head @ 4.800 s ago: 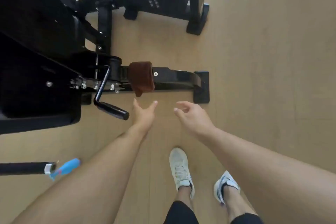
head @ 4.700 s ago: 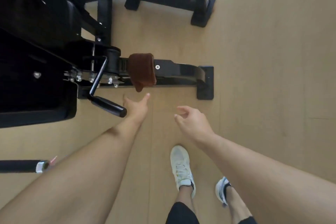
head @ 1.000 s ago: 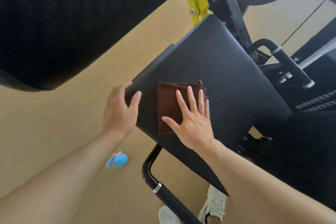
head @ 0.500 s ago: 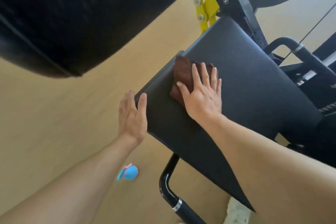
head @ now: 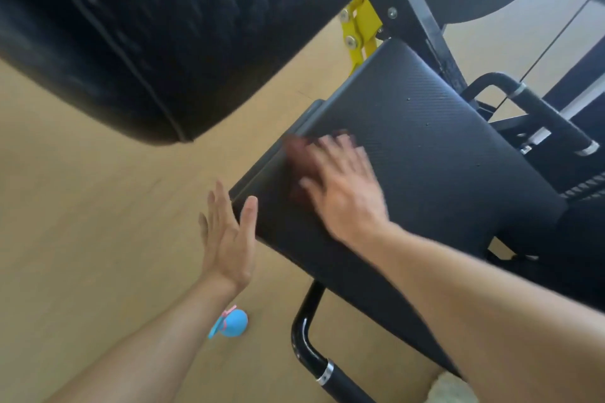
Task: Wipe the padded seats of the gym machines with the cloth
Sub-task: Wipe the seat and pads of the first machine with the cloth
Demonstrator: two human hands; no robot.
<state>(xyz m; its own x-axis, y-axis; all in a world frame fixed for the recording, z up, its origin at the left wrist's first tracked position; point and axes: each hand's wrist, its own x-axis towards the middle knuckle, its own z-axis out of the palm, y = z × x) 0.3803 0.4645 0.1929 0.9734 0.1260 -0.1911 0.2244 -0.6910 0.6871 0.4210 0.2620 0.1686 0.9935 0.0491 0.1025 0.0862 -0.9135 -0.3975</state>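
Note:
A black padded seat [head: 425, 154] of a gym machine fills the middle right of the head view, tilted. A brown cloth [head: 299, 159] lies on its left part, mostly covered and blurred by motion. My right hand [head: 343, 190] presses flat on the cloth with straight, spread fingers. My left hand [head: 229, 232] is flat and straight against the seat's near left corner, thumb on the pad's top edge.
A large black padded backrest [head: 147, 26] hangs close overhead at the upper left. A yellow bracket [head: 360, 26] and black frame stand behind the seat. Black handles [head: 550, 121] sit at the right and below the seat. A blue object [head: 232, 322] lies on the wooden floor.
My right hand has slid the cloth along the seat's left part; it now sits slightly nearer me than half a second ago. My left hand stays at the seat's corner.

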